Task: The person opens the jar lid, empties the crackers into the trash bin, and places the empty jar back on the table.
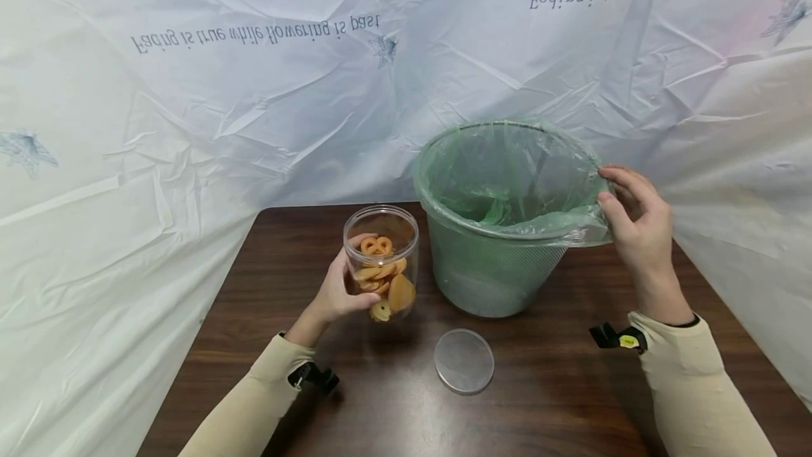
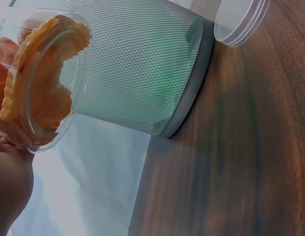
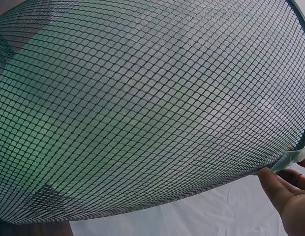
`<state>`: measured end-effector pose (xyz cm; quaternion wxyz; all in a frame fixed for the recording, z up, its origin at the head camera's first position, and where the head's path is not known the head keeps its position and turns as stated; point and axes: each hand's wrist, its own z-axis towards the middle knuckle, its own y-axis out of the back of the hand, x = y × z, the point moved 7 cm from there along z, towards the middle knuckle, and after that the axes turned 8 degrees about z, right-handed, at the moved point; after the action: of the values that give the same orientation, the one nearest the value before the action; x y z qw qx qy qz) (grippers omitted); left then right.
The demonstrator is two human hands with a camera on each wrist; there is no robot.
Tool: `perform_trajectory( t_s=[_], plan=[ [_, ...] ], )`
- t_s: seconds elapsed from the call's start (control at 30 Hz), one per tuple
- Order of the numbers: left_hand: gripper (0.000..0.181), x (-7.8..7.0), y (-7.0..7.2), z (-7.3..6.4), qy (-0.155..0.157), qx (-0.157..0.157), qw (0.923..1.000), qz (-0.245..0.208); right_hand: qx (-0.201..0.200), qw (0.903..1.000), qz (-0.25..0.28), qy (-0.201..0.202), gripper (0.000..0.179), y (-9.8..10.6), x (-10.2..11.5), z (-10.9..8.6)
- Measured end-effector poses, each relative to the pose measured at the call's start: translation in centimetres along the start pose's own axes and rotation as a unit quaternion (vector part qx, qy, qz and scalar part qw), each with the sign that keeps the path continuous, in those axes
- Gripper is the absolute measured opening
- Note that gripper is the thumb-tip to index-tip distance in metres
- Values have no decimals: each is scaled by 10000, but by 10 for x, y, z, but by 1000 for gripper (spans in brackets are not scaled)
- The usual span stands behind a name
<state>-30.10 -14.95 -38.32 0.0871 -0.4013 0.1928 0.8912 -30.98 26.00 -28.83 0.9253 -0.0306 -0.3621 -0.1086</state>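
Left hand grips a snack jar; right hand pinches a green liner; a lid lies between them.

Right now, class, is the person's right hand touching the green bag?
Touching. The head view shows it plainly: the right hand pinches the edge of the green bag beside the mesh bin.

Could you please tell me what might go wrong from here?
The clear jar in the left hand has no lid on, so its cookies could spill if it tips too far.
The right hand pinches the edge of the thin green bag; a hard tug might tear it or pull it off the rim of the mesh bin.
The loose lid on the table could get knocked.
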Motion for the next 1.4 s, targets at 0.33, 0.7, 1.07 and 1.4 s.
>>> perform_trajectory(
  t_s=[0.33, 0.7, 1.07, 1.4],
  plan=[
    [91, -3, 2, 7, -2, -86, 9998, -171, -14, 10000, 63, -2, 31, -1, 0, 0],
    [92, -13, 2, 17, -96, -36, 9993, -371, -74, 9999, 83, -11, 31, -1, 0, 0],
    [89, -26, 9, 27, -74, -42, 9996, -281, -46, 10000, -18, -18, 31, 0, -3, 0],
    [86, -40, 15, 35, 166, -191, 9996, 112, -45, 10000, 46, 5, 31, -1, 0, 0]
  ],
)
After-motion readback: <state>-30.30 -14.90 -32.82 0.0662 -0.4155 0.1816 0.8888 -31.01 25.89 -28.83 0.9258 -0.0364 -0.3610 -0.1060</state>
